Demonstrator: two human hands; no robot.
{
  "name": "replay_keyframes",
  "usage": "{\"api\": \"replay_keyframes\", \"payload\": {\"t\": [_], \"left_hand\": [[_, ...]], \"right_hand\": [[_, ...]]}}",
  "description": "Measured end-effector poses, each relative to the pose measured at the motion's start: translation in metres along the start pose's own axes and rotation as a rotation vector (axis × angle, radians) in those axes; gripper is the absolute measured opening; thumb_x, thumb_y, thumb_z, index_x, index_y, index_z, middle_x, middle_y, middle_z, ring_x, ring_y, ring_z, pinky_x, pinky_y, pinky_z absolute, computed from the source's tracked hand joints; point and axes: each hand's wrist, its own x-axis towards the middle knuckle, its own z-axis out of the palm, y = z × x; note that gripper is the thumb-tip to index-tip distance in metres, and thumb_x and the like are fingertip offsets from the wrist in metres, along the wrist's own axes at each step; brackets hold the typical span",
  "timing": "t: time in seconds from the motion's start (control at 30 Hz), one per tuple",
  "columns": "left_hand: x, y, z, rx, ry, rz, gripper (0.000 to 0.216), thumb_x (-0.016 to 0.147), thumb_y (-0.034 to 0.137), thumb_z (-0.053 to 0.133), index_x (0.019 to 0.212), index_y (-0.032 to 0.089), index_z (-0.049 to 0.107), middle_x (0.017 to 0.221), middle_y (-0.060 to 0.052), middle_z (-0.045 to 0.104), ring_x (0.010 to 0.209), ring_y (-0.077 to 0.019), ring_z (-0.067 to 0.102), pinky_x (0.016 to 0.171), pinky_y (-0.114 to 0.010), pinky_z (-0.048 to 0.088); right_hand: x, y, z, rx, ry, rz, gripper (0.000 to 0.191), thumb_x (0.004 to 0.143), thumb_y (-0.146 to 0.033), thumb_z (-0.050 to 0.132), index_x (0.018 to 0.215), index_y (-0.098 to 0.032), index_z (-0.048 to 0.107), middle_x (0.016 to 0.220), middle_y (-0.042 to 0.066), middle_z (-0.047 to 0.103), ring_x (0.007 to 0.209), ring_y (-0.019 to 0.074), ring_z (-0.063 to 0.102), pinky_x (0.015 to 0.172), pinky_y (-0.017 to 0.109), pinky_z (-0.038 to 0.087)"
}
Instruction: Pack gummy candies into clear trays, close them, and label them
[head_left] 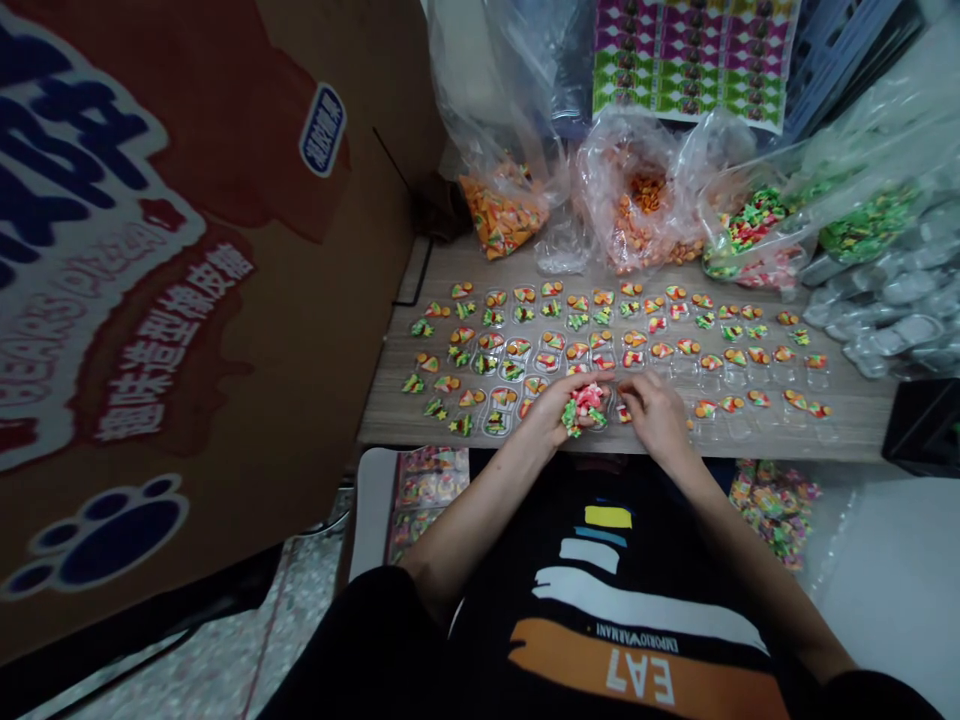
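Observation:
My left hand [551,412] is cupped round a handful of red and green candies [585,407] at the near edge of the wooden table [855,425]. My right hand [656,415] rests just to the right of it, fingers bent and pinched toward a small clear tray [622,412]; what they pinch is too small to make out. Rows of small clear trays filled with coloured candies [577,340] lie in front of both hands. The trays at the right [739,425] look partly empty.
A large brown cardboard box [187,300] stands at the left. Plastic bags of orange candies [502,215] [645,215] and green candies [862,225] line the back. Stacked empty clear trays [900,310] sit at the right. Packed trays [424,490] and loose candies [772,505] lie below the table.

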Motion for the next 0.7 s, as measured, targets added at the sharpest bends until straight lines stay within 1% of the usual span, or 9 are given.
{"api": "replay_keyframes", "payload": {"t": [0.2,0.3,0.4,0.47,0.53,0.6,0.7], "left_hand": [[-0.001,0.003,0.000,-0.042,-0.020,0.004,0.034,0.090,0.016,0.057,0.120,0.009,0.069,0.068,-0.005,0.063,0.047,-0.0079,0.049,0.034,-0.014,0.021],[-0.001,0.003,0.000,-0.042,-0.028,0.005,0.033,0.090,0.017,0.058,0.121,0.009,0.068,0.068,-0.004,0.062,0.047,-0.0080,0.049,0.035,-0.014,0.020],[-0.001,0.003,-0.002,-0.026,-0.029,0.010,0.035,0.089,0.019,0.060,0.123,0.010,0.067,0.068,-0.004,0.062,0.048,-0.0081,0.048,0.035,-0.014,0.019],[-0.002,0.002,-0.002,-0.011,-0.027,0.014,0.037,0.088,0.020,0.062,0.124,0.011,0.067,0.069,-0.003,0.062,0.048,-0.0081,0.048,0.035,-0.015,0.018],[-0.002,0.002,-0.002,0.004,-0.023,0.011,0.039,0.088,0.020,0.063,0.125,0.011,0.066,0.069,-0.003,0.062,0.048,-0.0081,0.047,0.036,-0.015,0.017],[-0.003,0.002,-0.001,0.015,-0.021,0.005,0.041,0.087,0.021,0.063,0.127,0.012,0.065,0.069,-0.003,0.062,0.049,-0.0081,0.046,0.037,-0.015,0.016],[-0.003,0.001,0.000,0.022,-0.020,0.006,0.045,0.086,0.021,0.063,0.130,0.012,0.065,0.071,-0.004,0.064,0.049,-0.0085,0.045,0.038,-0.016,0.017]], "right_hand": [[0.006,0.002,0.005,-0.068,-0.045,-0.006,0.018,0.092,-0.015,0.049,0.087,-0.023,0.064,0.092,0.007,0.062,0.088,0.0238,0.058,0.073,0.034,0.041],[0.009,0.005,0.004,0.013,-0.062,0.014,0.015,0.089,-0.014,0.051,0.083,-0.023,0.063,0.091,0.005,0.061,0.083,0.0215,0.059,0.072,0.032,0.041],[0.009,0.009,0.001,0.123,-0.027,0.044,0.012,0.087,-0.017,0.053,0.082,-0.023,0.062,0.089,0.004,0.062,0.079,0.0202,0.059,0.072,0.032,0.043],[0.009,0.011,0.000,0.166,0.010,0.061,0.012,0.088,-0.017,0.052,0.085,-0.023,0.063,0.089,0.004,0.064,0.081,0.0209,0.061,0.074,0.033,0.045],[0.008,0.011,-0.001,0.163,0.021,0.061,0.016,0.090,-0.017,0.050,0.091,-0.023,0.065,0.093,0.005,0.066,0.088,0.0223,0.062,0.078,0.034,0.046],[0.009,0.011,-0.001,0.113,-0.010,0.048,0.020,0.091,-0.018,0.049,0.096,-0.023,0.068,0.098,0.007,0.066,0.094,0.0239,0.062,0.081,0.035,0.047],[0.011,0.012,0.000,0.062,-0.078,0.032,0.019,0.091,-0.020,0.052,0.095,-0.024,0.070,0.098,0.007,0.064,0.091,0.0236,0.062,0.080,0.035,0.047]]}}
